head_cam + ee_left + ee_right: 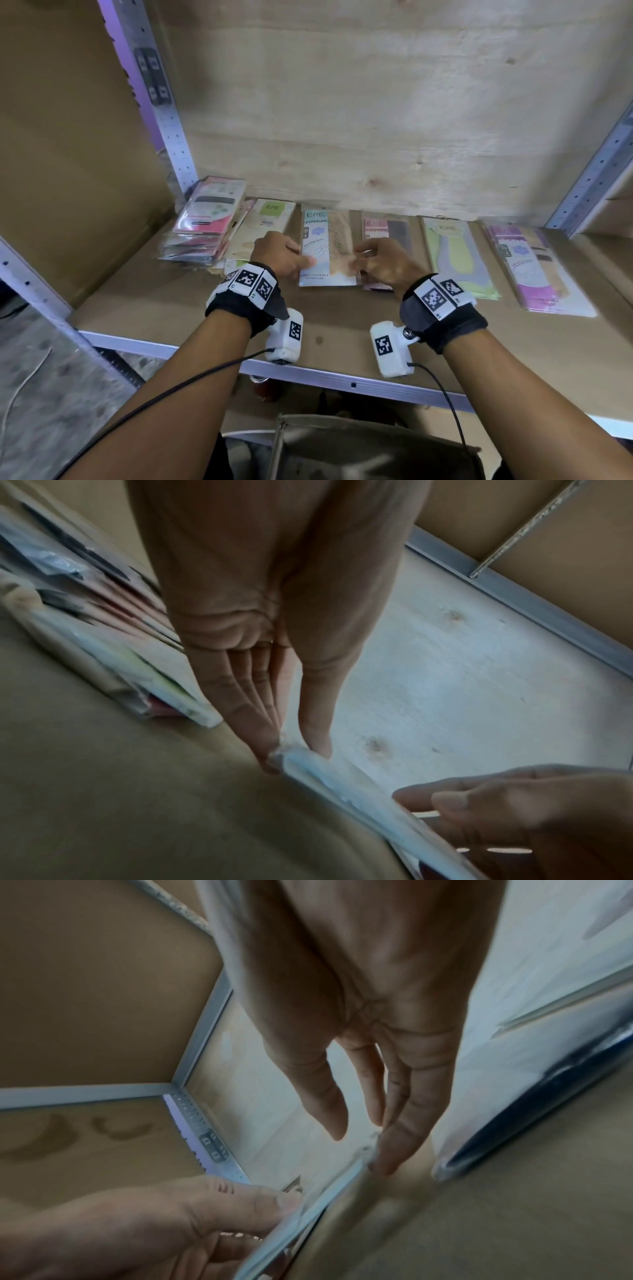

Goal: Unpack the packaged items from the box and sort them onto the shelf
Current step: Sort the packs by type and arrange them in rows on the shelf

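A flat, glossy packet of stockings point(327, 248), pale blue card on one half and beige mesh on the other, lies in the middle of the frame on the brown board shelf point(342, 318). The left hand point(279, 255) meets its left edge and the right hand point(380, 262) its right edge, so the packet sits between the two grips. In the left wrist view the left hand's thumb point(316, 715) and long, nearly straight fingers point(246, 702) close on a corner of the thin plastic-wrapped packet point(342, 780): a light pinch on the edge. In the right wrist view the right hand's fingertips point(397, 1139) press against the packet's rim point(308, 1213), while its thumb point(325, 1104) stands apart from the fingers, so that grip is loosely spread and only touches.

Left of centre lies a cream packet with a green label point(263, 226), and at the far left a slumped stack of pink and dark packets point(205, 222). Right of the held packet, partly under it, is a pink and dark packet point(387, 228), then a yellow-green one point(459, 260) and a purple one point(534, 270). A pale plywood back panel point(376, 102) rises behind, between perforated grey metal uprights point(164, 113). At the bottom edge an open cardboard box point(359, 448) shows below the shelf rail.
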Motion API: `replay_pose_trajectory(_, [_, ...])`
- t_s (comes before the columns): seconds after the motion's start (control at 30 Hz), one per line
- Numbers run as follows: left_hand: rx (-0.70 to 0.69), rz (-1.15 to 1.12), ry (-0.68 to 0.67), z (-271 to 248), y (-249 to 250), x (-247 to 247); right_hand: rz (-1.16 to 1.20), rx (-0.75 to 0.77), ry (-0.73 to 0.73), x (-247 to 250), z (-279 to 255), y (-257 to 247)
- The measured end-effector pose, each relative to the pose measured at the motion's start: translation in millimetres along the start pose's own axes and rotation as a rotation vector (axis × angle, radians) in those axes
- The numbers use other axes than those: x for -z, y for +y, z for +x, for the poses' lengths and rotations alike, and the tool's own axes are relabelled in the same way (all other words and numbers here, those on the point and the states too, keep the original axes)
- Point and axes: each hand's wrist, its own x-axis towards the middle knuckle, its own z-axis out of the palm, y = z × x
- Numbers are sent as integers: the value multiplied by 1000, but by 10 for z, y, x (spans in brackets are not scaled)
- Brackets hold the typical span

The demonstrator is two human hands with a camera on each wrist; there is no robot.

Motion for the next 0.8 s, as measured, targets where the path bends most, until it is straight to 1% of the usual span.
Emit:
replay_pose_trajectory(0.13, [34, 65, 13, -28, -45, 47, -115, 14, -4, -85, 23, -16])
replay_pose_trajectory(0.23, [70, 68, -6, -48, -42, 57, -346, 76, -8, -81, -8, -31])
replay_pose_trajectory(0.3, [75, 80, -24, -55, -31, 55, -425, 93, -17, -78, -44, -29])
replay_pose_trajectory(0.37, [77, 81, -44, -63, -15, 46, -401, 83, -44, -87, -58, -30])
replay_pose_trajectory(0.47, [85, 67, -52, -68, 4, 41, -291, 46, -97, -103, -72, -55])
replay_pose_trajectory(0.53, [88, 51, -57, -61, 7, 41, -252, 48, -115, -95, -77, -64])
replay_pose_trajectory(0.67, [92, 26, -63, -37, 18, 42, -230, 79, -109, -79, -100, -63])
replay_pose_trajectory(0.8, [41, 70, -53, -12, 36, 37, -231, 86, -102, -78, -115, -85])
